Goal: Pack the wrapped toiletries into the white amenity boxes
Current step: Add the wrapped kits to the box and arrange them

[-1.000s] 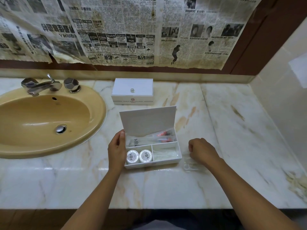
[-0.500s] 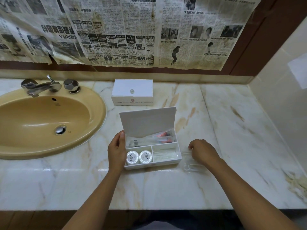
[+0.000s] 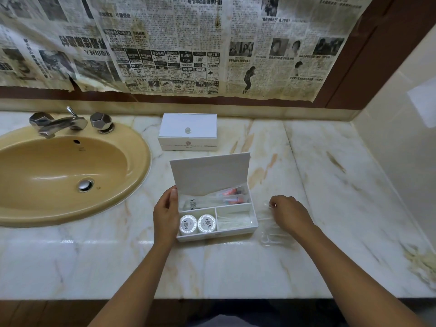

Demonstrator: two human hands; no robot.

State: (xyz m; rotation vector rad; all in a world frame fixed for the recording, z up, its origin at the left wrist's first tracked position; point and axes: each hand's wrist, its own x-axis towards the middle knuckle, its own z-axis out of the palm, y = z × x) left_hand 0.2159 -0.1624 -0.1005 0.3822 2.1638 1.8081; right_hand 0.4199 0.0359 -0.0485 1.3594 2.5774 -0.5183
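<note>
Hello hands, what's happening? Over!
Left hand steadies open box. Right hand pinches clear packet on counter. Nothing in the way.

A single head-worn wide-angle view looks forward and down, close over the counter (image 3: pixel 306 161); left hand (image 3: pixel 166 213) and right hand (image 3: pixel 289 214) sit mid-frame.

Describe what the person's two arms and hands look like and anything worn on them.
Both forearms are bare, with no sleeves in view. The left hand and right hand wear no gloves; no watch, ring or bracelet shows.
</note>
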